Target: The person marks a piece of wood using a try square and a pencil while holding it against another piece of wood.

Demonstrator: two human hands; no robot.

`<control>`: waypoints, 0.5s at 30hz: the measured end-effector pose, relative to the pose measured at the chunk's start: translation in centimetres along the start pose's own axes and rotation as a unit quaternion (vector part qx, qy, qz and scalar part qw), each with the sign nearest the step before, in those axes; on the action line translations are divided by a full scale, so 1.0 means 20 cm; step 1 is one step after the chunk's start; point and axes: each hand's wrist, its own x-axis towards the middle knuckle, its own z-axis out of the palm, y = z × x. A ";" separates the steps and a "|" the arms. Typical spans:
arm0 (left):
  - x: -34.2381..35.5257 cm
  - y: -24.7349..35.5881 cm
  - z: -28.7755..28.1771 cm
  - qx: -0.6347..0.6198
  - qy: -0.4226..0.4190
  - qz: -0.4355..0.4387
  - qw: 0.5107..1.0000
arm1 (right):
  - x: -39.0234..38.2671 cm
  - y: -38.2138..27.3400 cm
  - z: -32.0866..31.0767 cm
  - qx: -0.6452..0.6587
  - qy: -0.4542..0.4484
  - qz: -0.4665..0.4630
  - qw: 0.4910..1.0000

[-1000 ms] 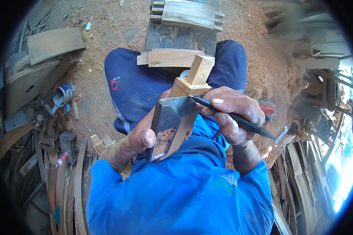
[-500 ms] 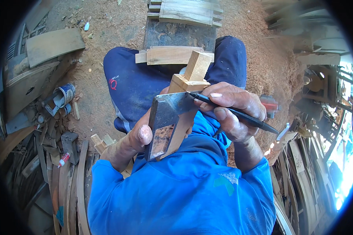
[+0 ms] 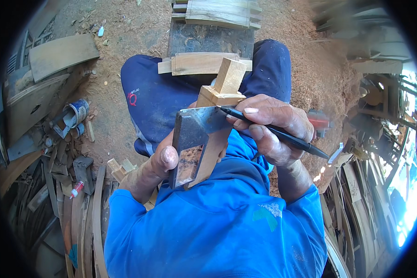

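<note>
My left hand point(image 3: 162, 160) is closed around a pale wooden piece point(image 3: 204, 98) with a square tenon at its far end. A dark, flat guide block point(image 3: 186, 132) with a slanted cutout lies along this piece, pressed there by the left thumb; most of the left fingers are hidden behind. In my right hand point(image 3: 278, 121), fingers pinched, is a black pen point(image 3: 282, 134). Its tip meets the far edge of the dark block, next to the wood's shoulder. Both things are held tilted above my lap.
Ahead between my knees is a dark bench point(image 3: 208, 39), with a curved tenoned slat point(image 3: 204, 64) on its near end and stacked slats point(image 3: 220, 11) farther off. Scrap wood and a bucket point(image 3: 76, 113) stand left; a red tool point(image 3: 319, 123) lies right on the sawdust floor.
Hands, wood and dark block have shifted very slightly left in the picture. The pen tip stays at the block's far edge, and both grips are the same.
</note>
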 end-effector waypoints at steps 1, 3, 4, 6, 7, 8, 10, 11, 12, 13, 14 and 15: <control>0.00 0.00 0.00 -0.002 0.000 0.002 1.000 | -0.01 0.00 0.00 0.000 0.004 0.003 1.000; 0.00 0.00 0.00 -0.004 -0.001 0.002 1.000 | -0.02 0.00 0.01 -0.001 0.011 0.006 1.000; 0.01 0.00 0.00 -0.004 -0.002 0.003 1.000 | -0.01 0.01 0.00 -0.004 0.004 -0.006 1.000; 0.01 -0.01 0.00 -0.010 -0.002 0.005 1.000 | 0.00 0.01 -0.01 -0.009 -0.008 -0.027 1.000; 0.01 -0.01 0.00 -0.012 -0.002 0.007 1.000 | 0.00 0.01 -0.01 -0.008 -0.007 -0.023 1.000; 0.01 -0.01 0.00 -0.015 -0.002 0.009 1.000 | 0.01 0.00 0.00 -0.007 -0.006 -0.019 1.000; 0.01 -0.02 -0.01 -0.024 -0.006 0.015 1.000 | 0.01 0.00 0.00 -0.008 -0.004 -0.012 1.000; 0.01 -0.03 -0.02 -0.030 -0.008 0.022 0.999 | 0.01 0.00 0.00 -0.009 -0.004 -0.012 1.000; 0.01 -0.03 -0.02 -0.038 -0.011 0.029 0.999 | 0.01 0.00 0.00 -0.011 -0.004 -0.011 1.000; 0.01 -0.04 -0.03 -0.047 -0.015 0.039 0.998 | 0.00 0.00 0.00 0.006 -0.005 -0.006 1.000; 0.02 -0.05 -0.05 -0.057 -0.021 0.052 0.997 | -0.01 0.01 0.00 0.024 -0.007 -0.001 1.000; 0.02 -0.07 -0.06 -0.066 -0.033 0.063 0.995 | -0.01 0.01 -0.01 0.042 -0.009 0.004 0.999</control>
